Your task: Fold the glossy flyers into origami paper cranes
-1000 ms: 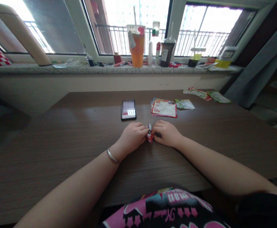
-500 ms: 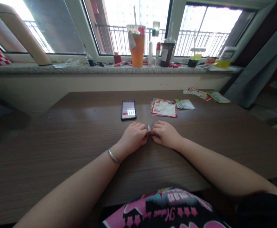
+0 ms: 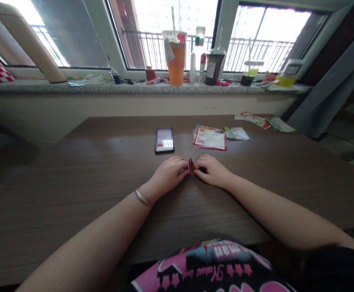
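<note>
My left hand [image 3: 168,175] and my right hand [image 3: 212,170] rest knuckle to knuckle on the brown wooden table [image 3: 73,178]. Both are closed, pinching a small folded piece of red printed paper [image 3: 190,165] between their fingertips. Only a sliver of the paper shows between the hands. A silver bangle [image 3: 143,198] circles my left wrist.
A phone [image 3: 164,140] lies just beyond my hands, with a stack of red leaflets [image 3: 210,138] and more leaflets [image 3: 236,133] to its right. Further leaflets [image 3: 263,121] sit at the table's far right. Drink cups [image 3: 176,56] and bottles line the window sill [image 3: 73,88].
The paper has shrunk from a piece hanging below my fingers to a small sliver between them. Both hands have shifted slightly away from me.
</note>
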Motion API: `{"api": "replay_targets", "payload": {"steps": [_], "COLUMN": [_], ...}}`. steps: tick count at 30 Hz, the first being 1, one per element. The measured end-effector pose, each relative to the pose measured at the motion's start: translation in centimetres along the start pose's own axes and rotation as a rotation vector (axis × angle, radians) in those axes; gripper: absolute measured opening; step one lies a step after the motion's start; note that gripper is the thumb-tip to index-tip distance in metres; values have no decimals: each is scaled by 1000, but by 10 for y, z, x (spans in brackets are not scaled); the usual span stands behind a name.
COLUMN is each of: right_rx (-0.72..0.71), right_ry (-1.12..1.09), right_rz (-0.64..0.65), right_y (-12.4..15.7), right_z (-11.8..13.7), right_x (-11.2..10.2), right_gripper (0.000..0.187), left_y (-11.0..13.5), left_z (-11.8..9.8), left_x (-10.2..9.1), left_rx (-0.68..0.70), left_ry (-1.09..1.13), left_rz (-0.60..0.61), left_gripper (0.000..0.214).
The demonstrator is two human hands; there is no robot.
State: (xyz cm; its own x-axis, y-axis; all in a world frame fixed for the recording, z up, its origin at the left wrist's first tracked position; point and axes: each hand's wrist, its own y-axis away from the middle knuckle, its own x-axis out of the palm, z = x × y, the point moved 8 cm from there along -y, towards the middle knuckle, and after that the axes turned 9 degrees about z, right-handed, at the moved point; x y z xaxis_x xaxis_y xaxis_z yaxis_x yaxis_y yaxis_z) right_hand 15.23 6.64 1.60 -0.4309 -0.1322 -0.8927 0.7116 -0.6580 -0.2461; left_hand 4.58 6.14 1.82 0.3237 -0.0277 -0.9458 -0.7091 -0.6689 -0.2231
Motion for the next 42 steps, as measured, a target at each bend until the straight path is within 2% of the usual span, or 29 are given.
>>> {"api": "replay_targets", "payload": {"steps": [4, 9, 17, 26, 32, 42], "right_rx": [94, 128, 194, 211, 207, 249], "right_ry": [-32, -65, -47, -15, 4, 23], "right_rz": [-9, -7, -62, -59, -40, -33], "right_y": [-1, -3, -3, -3, -5, -4], "right_z": [-8, -14, -22, -28, -27, -30], "right_x": [2, 5, 9, 11, 9, 8], "right_gripper": [14, 17, 13, 12, 13, 16], "left_y": [-1, -1, -5, -2, -1, 2], "left_z": [10, 21, 19, 23, 15, 26], "left_x": [5, 7, 8, 12, 4, 7], "left_rx": [-121, -230, -227, -224, -169, -297], "left_ry": [92, 178, 96, 86, 22, 82], "left_rz": [25, 2, 20, -15, -68, -60], "left_gripper": [9, 10, 6, 10, 10, 21]}}
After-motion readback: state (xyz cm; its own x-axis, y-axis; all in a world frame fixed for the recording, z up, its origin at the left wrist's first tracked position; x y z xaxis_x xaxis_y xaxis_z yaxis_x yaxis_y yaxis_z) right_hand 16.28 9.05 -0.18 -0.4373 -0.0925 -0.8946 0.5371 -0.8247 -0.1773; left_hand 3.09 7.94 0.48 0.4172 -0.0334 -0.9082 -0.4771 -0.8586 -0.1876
